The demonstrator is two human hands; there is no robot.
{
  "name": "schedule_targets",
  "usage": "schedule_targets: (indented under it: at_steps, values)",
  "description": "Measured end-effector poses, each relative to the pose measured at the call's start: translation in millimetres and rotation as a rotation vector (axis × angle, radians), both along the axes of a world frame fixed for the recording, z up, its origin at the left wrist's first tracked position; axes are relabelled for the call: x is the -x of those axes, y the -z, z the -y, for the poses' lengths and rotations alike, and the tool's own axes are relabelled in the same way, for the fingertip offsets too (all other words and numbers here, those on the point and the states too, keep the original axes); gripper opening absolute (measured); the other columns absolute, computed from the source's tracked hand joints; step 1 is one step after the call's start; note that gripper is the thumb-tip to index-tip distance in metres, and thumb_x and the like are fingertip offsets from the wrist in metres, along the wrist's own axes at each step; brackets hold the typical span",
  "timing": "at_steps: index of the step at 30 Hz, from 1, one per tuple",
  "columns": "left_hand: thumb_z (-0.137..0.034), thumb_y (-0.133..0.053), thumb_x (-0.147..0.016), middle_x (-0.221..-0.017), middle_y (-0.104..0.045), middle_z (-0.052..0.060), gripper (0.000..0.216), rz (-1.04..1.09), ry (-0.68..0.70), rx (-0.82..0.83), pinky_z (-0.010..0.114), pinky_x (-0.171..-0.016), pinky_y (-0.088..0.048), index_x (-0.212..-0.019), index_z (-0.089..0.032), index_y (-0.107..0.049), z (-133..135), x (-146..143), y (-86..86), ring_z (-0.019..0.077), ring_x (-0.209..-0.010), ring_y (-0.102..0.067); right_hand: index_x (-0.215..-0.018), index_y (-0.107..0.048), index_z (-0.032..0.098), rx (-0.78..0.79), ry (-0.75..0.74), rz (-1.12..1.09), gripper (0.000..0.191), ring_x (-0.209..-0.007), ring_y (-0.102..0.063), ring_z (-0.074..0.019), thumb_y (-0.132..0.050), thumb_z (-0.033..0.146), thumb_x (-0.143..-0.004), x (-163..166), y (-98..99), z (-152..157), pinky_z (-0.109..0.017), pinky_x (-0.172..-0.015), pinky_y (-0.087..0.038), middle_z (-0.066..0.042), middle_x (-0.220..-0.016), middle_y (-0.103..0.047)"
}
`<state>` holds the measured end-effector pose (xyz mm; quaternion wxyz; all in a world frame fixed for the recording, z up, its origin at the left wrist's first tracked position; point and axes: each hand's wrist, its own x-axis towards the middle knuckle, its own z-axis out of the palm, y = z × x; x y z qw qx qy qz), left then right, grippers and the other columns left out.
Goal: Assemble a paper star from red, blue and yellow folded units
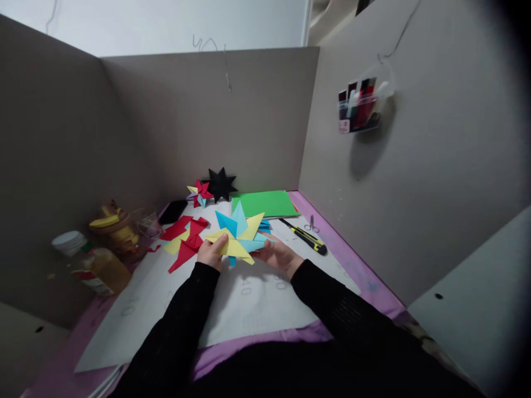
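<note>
A folded paper star (236,239) with blue and yellow points is held above the white paper sheet (257,309). My left hand (212,251) grips its left side, thumb on top of a yellow point. On the other side, my right hand (280,256) supports the star from below, with some fingertips hidden beneath it. Red folded paper pieces (188,243) lie to the left of my left hand, with a yellow piece (176,243) among them. Behind the star, a blue folded piece (264,225) shows partly.
A yellow and black utility knife (309,239) and small scissors (311,225) lie at right. Green paper (265,204), a black star (222,184) and a multicoloured star (201,193) are at the back. Bottles (102,271), a clear cup (148,224) and a phone (173,211) stand or lie left.
</note>
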<state>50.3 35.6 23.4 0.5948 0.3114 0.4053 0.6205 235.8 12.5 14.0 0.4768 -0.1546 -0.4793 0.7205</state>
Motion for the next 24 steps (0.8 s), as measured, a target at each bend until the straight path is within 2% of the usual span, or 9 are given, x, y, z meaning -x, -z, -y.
schedule_targets:
  at_steps: [3,6,11,13,17,21,24]
  values:
    - [-0.025,-0.084,-0.045,-0.073,-0.07,0.005,0.042,-0.008,-0.012,-0.022,0.026,-0.06,-0.053,-0.08,-0.01,-0.065,-2,5,-0.1,0.0163,-0.063,-0.065,-0.124,-0.051,0.022,0.0,0.005,0.008,0.075,-0.097,-0.059,-0.0226,-0.069,0.061,-0.063,-11,-5.0,-4,-0.036,-0.083,-0.046,-0.01,-0.119,-0.058]
    - [-0.025,-0.085,-0.043,-0.07,-0.07,0.006,0.041,-0.045,0.009,-0.003,0.027,-0.059,-0.053,-0.077,-0.01,-0.065,-5,13,0.9,0.0172,-0.06,-0.065,-0.127,-0.049,0.019,-0.014,-0.029,0.009,0.083,-0.106,-0.056,-0.0253,-0.063,0.069,-0.062,-28,-15.2,-6,-0.038,-0.089,-0.044,-0.014,-0.121,-0.057]
    - [-0.027,-0.085,-0.042,-0.07,-0.071,0.009,0.042,-0.22,0.325,0.017,0.031,-0.06,-0.053,-0.075,-0.008,-0.066,-3,20,0.8,0.0205,-0.06,-0.065,-0.127,-0.047,0.016,0.06,-0.264,0.115,0.101,-0.11,-0.055,-0.0294,-0.053,0.084,-0.053,-45,-21.9,-3,-0.044,-0.091,-0.042,-0.018,-0.126,-0.053]
    - [-0.027,-0.085,-0.043,-0.07,-0.071,0.008,0.04,-0.272,0.382,0.01,0.031,-0.062,-0.053,-0.074,-0.009,-0.066,-1,20,0.9,0.0199,-0.06,-0.065,-0.125,-0.049,0.014,0.076,-0.334,0.133,0.1,-0.11,-0.055,-0.0286,-0.05,0.085,-0.054,-44,-19.0,-3,-0.04,-0.089,-0.045,-0.019,-0.128,-0.052]
    - [-0.028,-0.084,-0.046,-0.07,-0.071,0.006,0.037,-0.351,0.36,-0.017,0.031,-0.066,-0.053,-0.073,-0.01,-0.066,-1,19,2.2,0.0186,-0.061,-0.065,-0.12,-0.054,0.015,0.05,-0.28,0.159,0.071,-0.103,-0.06,-0.021,-0.066,0.062,-0.067,-37,-11.6,-5,-0.029,-0.084,-0.046,-0.015,-0.123,-0.057]
    - [-0.031,-0.083,-0.047,-0.071,-0.071,0.005,0.038,-0.443,0.344,-0.043,0.032,-0.065,-0.053,-0.074,-0.012,-0.065,1,18,-0.3,0.0186,-0.061,-0.065,-0.105,-0.064,0.013,0.024,-0.178,0.318,0.061,-0.083,-0.064,-0.0175,-0.081,0.044,-0.056,-30,-9.9,-5,-0.027,-0.074,-0.047,-0.011,-0.101,-0.067]
    - [-0.032,-0.083,-0.046,-0.071,-0.071,0.005,0.039,-0.532,0.354,-0.097,0.032,-0.064,-0.053,-0.073,-0.013,-0.063,6,14,-6.5,0.0195,-0.063,-0.065,-0.092,-0.069,0.013,-0.005,-0.049,0.47,0.046,-0.075,-0.063,-0.0162,-0.082,0.036,-0.054,-25,-13.2,-1,-0.03,-0.074,-0.047,-0.007,-0.088,-0.07]
